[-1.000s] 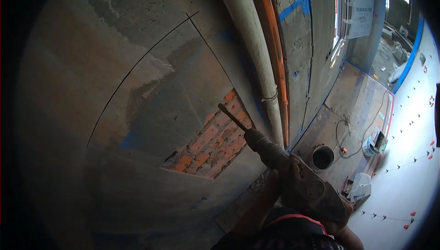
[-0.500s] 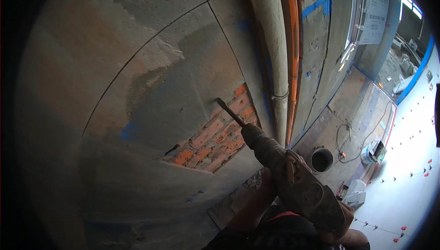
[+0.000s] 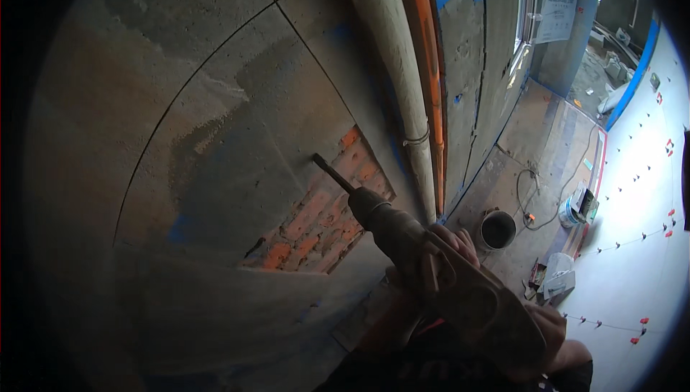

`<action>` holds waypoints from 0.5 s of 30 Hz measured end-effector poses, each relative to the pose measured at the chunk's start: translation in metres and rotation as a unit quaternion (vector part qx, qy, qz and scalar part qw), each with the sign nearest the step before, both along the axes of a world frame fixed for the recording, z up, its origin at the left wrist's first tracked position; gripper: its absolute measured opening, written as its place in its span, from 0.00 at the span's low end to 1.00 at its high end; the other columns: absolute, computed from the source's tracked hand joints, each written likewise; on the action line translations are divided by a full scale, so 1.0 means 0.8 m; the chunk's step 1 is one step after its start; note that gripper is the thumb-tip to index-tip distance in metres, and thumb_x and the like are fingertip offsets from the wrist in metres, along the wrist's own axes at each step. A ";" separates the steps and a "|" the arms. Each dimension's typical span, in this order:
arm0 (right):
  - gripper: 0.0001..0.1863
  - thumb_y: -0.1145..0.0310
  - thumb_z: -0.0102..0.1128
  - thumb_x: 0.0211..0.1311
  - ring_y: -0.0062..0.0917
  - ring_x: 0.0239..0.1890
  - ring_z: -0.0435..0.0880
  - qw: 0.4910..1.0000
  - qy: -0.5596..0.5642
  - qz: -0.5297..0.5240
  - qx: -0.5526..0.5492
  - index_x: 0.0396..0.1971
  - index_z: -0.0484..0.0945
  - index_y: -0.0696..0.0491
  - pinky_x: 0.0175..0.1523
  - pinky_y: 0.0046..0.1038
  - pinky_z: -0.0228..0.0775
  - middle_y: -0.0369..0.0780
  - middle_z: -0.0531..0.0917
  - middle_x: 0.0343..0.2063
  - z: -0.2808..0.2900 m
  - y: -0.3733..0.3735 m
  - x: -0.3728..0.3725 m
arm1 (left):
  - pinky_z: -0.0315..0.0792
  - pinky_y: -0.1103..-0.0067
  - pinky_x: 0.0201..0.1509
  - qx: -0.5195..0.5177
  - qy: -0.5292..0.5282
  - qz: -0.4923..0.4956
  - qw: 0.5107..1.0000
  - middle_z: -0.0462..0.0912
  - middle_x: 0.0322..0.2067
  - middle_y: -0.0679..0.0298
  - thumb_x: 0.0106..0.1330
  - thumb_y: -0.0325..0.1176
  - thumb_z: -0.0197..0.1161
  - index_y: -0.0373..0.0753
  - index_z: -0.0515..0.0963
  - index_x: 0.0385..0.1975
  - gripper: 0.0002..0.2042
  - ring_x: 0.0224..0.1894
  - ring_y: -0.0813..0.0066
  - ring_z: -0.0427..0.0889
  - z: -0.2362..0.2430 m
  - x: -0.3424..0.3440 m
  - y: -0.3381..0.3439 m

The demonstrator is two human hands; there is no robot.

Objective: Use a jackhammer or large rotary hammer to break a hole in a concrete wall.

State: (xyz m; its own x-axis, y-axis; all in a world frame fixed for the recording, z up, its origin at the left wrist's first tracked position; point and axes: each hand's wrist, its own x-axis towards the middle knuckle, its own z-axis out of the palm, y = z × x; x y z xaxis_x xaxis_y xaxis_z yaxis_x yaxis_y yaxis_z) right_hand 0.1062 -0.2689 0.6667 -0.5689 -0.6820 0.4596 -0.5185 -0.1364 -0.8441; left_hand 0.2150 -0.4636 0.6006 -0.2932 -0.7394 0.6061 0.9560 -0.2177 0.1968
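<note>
A dusty rotary hammer point(image 3: 402, 234) is held in both my hands and slants up to the left toward the wall. My left hand point(image 3: 458, 244) wraps round its front part, fingers showing over the far side. At the rear, my right hand point(image 3: 550, 331) is closed on the handle, partly hidden by the tool body. The chisel bit point(image 3: 332, 172) has its tip at the plaster, beside a patch of exposed red brick point(image 3: 313, 223). Dark drawn lines on the plastered wall point(image 3: 230, 147) run up from that patch and cross near the top.
A pale vertical pipe point(image 3: 392, 47) and an orange pipe point(image 3: 429, 61) run along the corner right of the brick. On the floor stand a bucket point(image 3: 497, 231), a cable point(image 3: 528, 198) and a white pail point(image 3: 571, 208). White tiles with spacers point(image 3: 625, 226) cover the right wall.
The whole view has shifted, so wall, pipes and tool sit farther left. Both hands keep their hold, and the bit tip stays at nearly the same place beside the brick, which looks hazier.
</note>
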 end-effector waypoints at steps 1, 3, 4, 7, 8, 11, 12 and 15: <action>0.22 0.61 0.81 0.41 0.40 0.32 0.90 1.000 -0.003 0.001 -0.004 0.28 0.84 0.64 0.39 0.38 0.80 0.48 0.86 0.27 -0.003 0.009 0.000 | 0.65 0.70 0.56 -0.004 -0.003 0.001 1.000 0.88 0.44 0.48 0.52 0.89 0.54 0.36 0.74 0.57 0.55 0.48 0.61 0.85 -0.011 0.017 0.005; 0.23 0.65 0.83 0.39 0.39 0.29 0.88 0.963 0.060 0.216 0.152 0.31 0.84 0.66 0.40 0.39 0.80 0.49 0.86 0.26 -0.020 0.009 -0.039 | 0.64 0.69 0.57 0.029 -0.032 -0.017 0.999 0.88 0.44 0.49 0.51 0.89 0.55 0.36 0.74 0.57 0.55 0.47 0.60 0.85 -0.052 0.028 -0.005; 0.23 0.65 0.83 0.39 0.39 0.29 0.88 0.962 0.062 0.224 0.143 0.31 0.84 0.66 0.40 0.39 0.80 0.49 0.86 0.26 -0.009 -0.003 -0.024 | 0.64 0.69 0.57 0.020 -0.033 -0.007 0.999 0.88 0.44 0.49 0.51 0.89 0.55 0.36 0.74 0.57 0.55 0.47 0.60 0.85 -0.031 0.027 -0.014; 0.27 0.63 0.82 0.39 0.40 0.32 0.87 0.989 0.131 -0.053 -0.050 0.36 0.84 0.68 0.44 0.38 0.80 0.49 0.87 0.31 0.023 0.012 0.021 | 0.64 0.69 0.58 -0.062 -0.043 -0.026 0.997 0.88 0.42 0.49 0.50 0.89 0.55 0.35 0.74 0.57 0.56 0.46 0.60 0.85 -0.005 0.026 0.010; 0.29 0.62 0.83 0.40 0.40 0.35 0.87 0.987 0.120 0.099 0.035 0.38 0.84 0.68 0.45 0.38 0.79 0.49 0.86 0.33 0.021 0.017 0.001 | 0.64 0.69 0.57 -0.044 -0.035 -0.031 0.998 0.88 0.42 0.50 0.50 0.89 0.55 0.36 0.74 0.55 0.55 0.45 0.61 0.84 -0.021 0.037 0.014; 0.31 0.59 0.84 0.40 0.40 0.41 0.87 0.959 0.153 0.231 0.063 0.39 0.84 0.68 0.48 0.37 0.79 0.48 0.86 0.38 0.031 0.017 -0.015 | 0.65 0.69 0.56 -0.028 -0.014 -0.012 0.999 0.88 0.41 0.50 0.51 0.89 0.55 0.38 0.73 0.53 0.53 0.44 0.63 0.83 -0.036 0.041 -0.008; 0.31 0.58 0.85 0.39 0.41 0.44 0.87 0.961 0.190 0.196 0.033 0.38 0.85 0.66 0.49 0.38 0.79 0.48 0.86 0.41 0.033 0.024 -0.013 | 0.65 0.69 0.56 -0.034 -0.014 -0.007 0.999 0.87 0.40 0.51 0.52 0.88 0.54 0.38 0.74 0.53 0.52 0.43 0.64 0.83 -0.035 0.037 -0.006; 0.32 0.57 0.84 0.38 0.41 0.40 0.87 0.946 0.285 0.153 0.032 0.40 0.85 0.64 0.47 0.37 0.79 0.48 0.86 0.39 0.033 0.012 -0.002 | 0.65 0.68 0.54 -0.048 -0.024 -0.015 0.998 0.87 0.37 0.53 0.55 0.87 0.52 0.38 0.74 0.52 0.50 0.41 0.65 0.83 -0.002 0.041 0.017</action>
